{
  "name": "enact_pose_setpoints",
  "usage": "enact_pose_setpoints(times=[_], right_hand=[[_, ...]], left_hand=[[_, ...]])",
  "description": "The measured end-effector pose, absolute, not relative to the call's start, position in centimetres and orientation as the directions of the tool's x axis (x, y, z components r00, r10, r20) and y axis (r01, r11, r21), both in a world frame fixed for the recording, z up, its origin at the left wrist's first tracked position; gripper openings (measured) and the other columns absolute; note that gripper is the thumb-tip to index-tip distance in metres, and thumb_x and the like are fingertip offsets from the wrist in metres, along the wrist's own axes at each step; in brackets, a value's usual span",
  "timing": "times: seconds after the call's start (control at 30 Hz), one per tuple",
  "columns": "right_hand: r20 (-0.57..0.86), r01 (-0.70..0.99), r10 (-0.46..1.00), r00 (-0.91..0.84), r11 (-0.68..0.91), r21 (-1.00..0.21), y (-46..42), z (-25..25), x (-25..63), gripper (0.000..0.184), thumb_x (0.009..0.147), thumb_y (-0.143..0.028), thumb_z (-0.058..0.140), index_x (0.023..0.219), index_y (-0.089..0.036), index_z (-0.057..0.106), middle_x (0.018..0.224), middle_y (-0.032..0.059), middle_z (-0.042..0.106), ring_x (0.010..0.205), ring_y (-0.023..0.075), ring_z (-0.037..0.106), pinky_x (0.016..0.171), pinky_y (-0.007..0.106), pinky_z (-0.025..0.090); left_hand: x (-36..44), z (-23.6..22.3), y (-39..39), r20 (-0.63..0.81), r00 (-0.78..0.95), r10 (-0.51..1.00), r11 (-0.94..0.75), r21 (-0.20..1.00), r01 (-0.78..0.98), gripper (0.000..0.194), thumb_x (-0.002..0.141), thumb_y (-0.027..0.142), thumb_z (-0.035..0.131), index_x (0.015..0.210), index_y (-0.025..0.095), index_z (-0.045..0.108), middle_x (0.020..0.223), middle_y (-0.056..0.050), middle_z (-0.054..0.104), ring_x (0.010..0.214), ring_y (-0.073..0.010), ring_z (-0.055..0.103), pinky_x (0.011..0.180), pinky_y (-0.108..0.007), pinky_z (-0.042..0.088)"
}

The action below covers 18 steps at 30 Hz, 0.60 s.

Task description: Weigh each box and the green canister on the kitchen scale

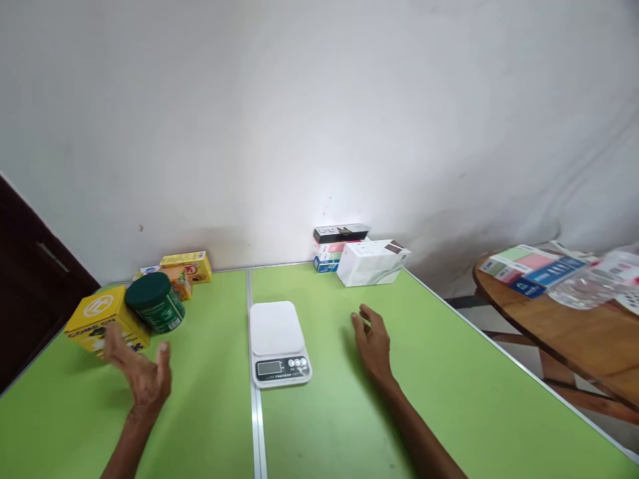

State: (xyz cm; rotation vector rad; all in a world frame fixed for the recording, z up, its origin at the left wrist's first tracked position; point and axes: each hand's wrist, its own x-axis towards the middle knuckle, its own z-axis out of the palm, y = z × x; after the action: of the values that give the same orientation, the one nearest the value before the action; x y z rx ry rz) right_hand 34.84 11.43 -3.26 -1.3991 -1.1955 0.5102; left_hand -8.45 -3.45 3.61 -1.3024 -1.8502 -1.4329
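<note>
My left hand (140, 372) is raised over the left of the table, its thumb and fingers spread and nothing in it. Just beyond it are a yellow box (102, 309) with printed lettering and a green canister (160, 307) with a dark green lid. Between my hands lies a white kitchen scale (277, 329), its plate bare and its small display grey. To the right of the scale, my right hand (373, 342) hovers over or rests on the table, fingers loosely curved and apart, holding nothing.
Yellow and orange packets (187, 269) sit behind the canister. Near the wall are stacked small boxes (335, 249) and a white box (372, 263). A metal seam (257, 432) divides the green table (210, 392). On the right, a wooden table (559, 332) bears boxes and clear plastic.
</note>
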Motion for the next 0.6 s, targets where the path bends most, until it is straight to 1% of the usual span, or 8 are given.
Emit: enact_pose_setpoints(times=[0.07, 0.1, 0.2, 0.3, 0.4, 0.47, 0.53, 0.6], right_hand=[[0.279, 0.315, 0.811, 0.515, 0.124, -0.941, 14.2, -3.8, 37.5, 0.082, 0.086, -0.076, 0.051, 0.133, -0.01, 0.062, 0.136, 0.0256, 0.062, 0.124, 0.038, 0.06, 0.107, 0.058, 0.047], [0.262, 0.289, 0.783, 0.565, 0.11, -0.951, 15.6, -3.9, 38.4, 0.087, 0.086, -0.078, 0.047, 0.136, -0.008, 0.06, 0.138, 0.0269, 0.059, 0.128, 0.0392, 0.057, 0.111, 0.058, 0.043], [0.234, 0.217, 0.716, 0.657, 0.118, -0.969, 20.0, -3.5, 40.4, 0.094, 0.089, -0.079, 0.033, 0.146, -0.007, 0.052, 0.148, 0.0272, 0.052, 0.141, 0.0399, 0.046, 0.119, 0.057, 0.032], [0.225, 0.158, 0.674, 0.703, 0.16, -0.974, 23.7, -3.1, 41.7, 0.097, 0.093, -0.079, 0.023, 0.154, -0.007, 0.044, 0.158, 0.0249, 0.044, 0.15, 0.0375, 0.037, 0.124, 0.055, 0.025], [0.23, 0.118, 0.664, 0.711, 0.21, -0.971, 26.1, -3.1, 42.5, 0.102, 0.092, -0.081, 0.02, 0.157, -0.005, 0.04, 0.161, 0.0244, 0.042, 0.153, 0.0358, 0.035, 0.126, 0.052, 0.023], [0.23, 0.098, 0.661, 0.714, 0.231, -0.968, 27.2, -3.1, 42.9, 0.103, 0.092, -0.082, 0.019, 0.159, -0.005, 0.038, 0.163, 0.024, 0.039, 0.154, 0.0352, 0.033, 0.127, 0.051, 0.022], [0.23, 0.085, 0.657, 0.718, 0.245, -0.966, 28.0, -3.0, 43.2, 0.103, 0.093, -0.082, 0.018, 0.16, -0.006, 0.037, 0.166, 0.0238, 0.036, 0.156, 0.0349, 0.029, 0.127, 0.052, 0.021], [0.234, 0.079, 0.663, 0.711, 0.256, -0.963, 28.5, -3.0, 43.5, 0.105, 0.092, -0.082, 0.018, 0.159, -0.004, 0.037, 0.165, 0.0245, 0.036, 0.155, 0.0347, 0.031, 0.127, 0.051, 0.022]], left_hand=[[-3.0, 4.5, -1.0, 0.756, -0.389, 0.526, -0.121, 0.52, 0.846, 0.096, 0.092, 0.065, 0.056, 0.163, 0.013, 0.02, 0.167, -0.023, 0.025, 0.157, -0.0431, 0.021, 0.129, -0.064, 0.015], [-0.2, 4.8, 0.3, 0.723, -0.36, 0.59, -0.18, 0.552, 0.814, 0.093, 0.093, 0.064, 0.055, 0.163, 0.012, 0.021, 0.167, -0.024, 0.027, 0.157, -0.042, 0.023, 0.129, -0.063, 0.017], [7.9, 5.4, 3.9, 0.556, -0.257, 0.791, -0.27, 0.693, 0.669, 0.084, 0.098, 0.062, 0.049, 0.165, 0.018, 0.02, 0.17, -0.021, 0.025, 0.158, -0.0383, 0.025, 0.129, -0.061, 0.021], [14.6, 5.5, 6.9, 0.297, -0.098, 0.95, -0.208, 0.833, 0.513, 0.082, 0.099, 0.064, 0.047, 0.166, 0.026, 0.018, 0.175, -0.015, 0.02, 0.161, -0.0359, 0.021, 0.13, -0.06, 0.022], [19.6, 5.0, 9.9, 0.118, 0.05, 0.992, -0.128, 0.881, 0.456, 0.09, 0.096, 0.07, 0.05, 0.167, 0.024, 0.019, 0.176, -0.015, 0.019, 0.163, -0.0353, 0.015, 0.132, -0.057, 0.017], [22.0, 4.4, 12.2, 0.037, 0.094, 0.995, -0.075, 0.893, 0.443, 0.097, 0.093, 0.074, 0.051, 0.167, 0.021, 0.018, 0.176, -0.017, 0.018, 0.165, -0.0355, 0.009, 0.133, -0.055, 0.012], [23.8, 3.8, 14.8, -0.009, 0.112, 0.994, -0.039, 0.906, 0.422, 0.102, 0.091, 0.078, 0.051, 0.167, 0.02, 0.016, 0.177, -0.018, 0.014, 0.165, -0.0355, 0.004, 0.133, -0.054, 0.009], [25.3, 3.3, 17.4, -0.023, 0.113, 0.993, -0.023, 0.922, 0.387, 0.106, 0.088, 0.079, 0.054, 0.167, 0.019, 0.015, 0.177, -0.019, 0.011, 0.165, -0.0359, 0.003, 0.133, -0.054, 0.008]])
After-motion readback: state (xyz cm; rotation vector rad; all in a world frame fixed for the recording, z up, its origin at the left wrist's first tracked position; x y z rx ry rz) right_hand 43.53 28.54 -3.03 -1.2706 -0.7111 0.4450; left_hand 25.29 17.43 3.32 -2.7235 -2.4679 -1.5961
